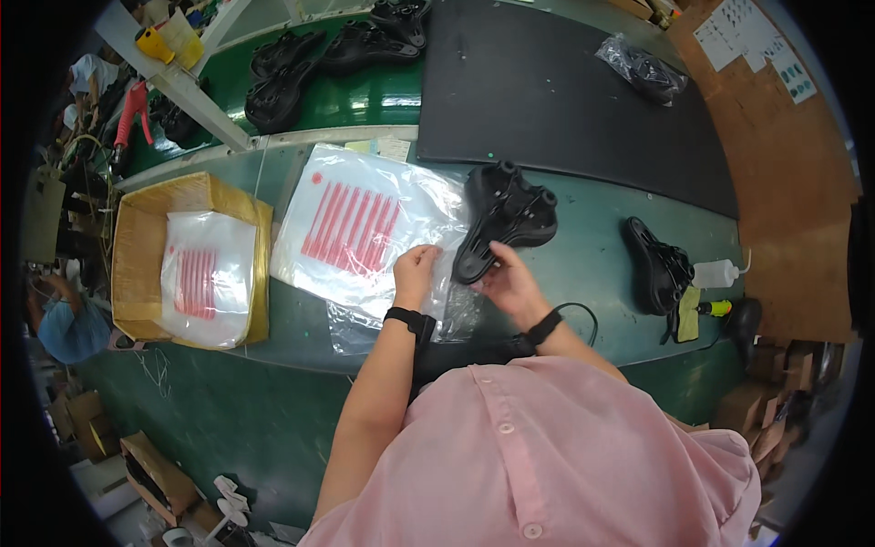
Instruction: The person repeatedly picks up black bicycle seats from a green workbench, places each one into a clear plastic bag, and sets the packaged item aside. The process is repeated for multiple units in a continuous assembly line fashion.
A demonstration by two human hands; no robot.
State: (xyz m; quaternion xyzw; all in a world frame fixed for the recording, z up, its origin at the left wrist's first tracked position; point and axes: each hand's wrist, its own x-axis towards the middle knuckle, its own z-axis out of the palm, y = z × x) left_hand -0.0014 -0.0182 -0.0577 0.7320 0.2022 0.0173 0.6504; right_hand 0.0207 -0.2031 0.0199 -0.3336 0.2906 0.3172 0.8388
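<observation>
My right hand (512,284) grips the narrow lower end of a black molded part (501,214), thumb on top. The part tilts up and away, its wider knobbed end pointing to the far side. Beside it on the left, my left hand (416,270) is closed in a pinch at the edge of a clear plastic bag (445,283). This edge lies by a stack of clear bags with red printed stripes (351,219), flat on the table. Whether the bag's mouth is open I cannot tell.
A yellow bin (260,273) with more printed bags stands left. Another black part (652,264), a white squeeze bottle (715,273) and a yellow-green tool (718,308) lie right. On the black mat (565,100) rests a bagged part (643,71). Several black parts (342,50) sit beyond.
</observation>
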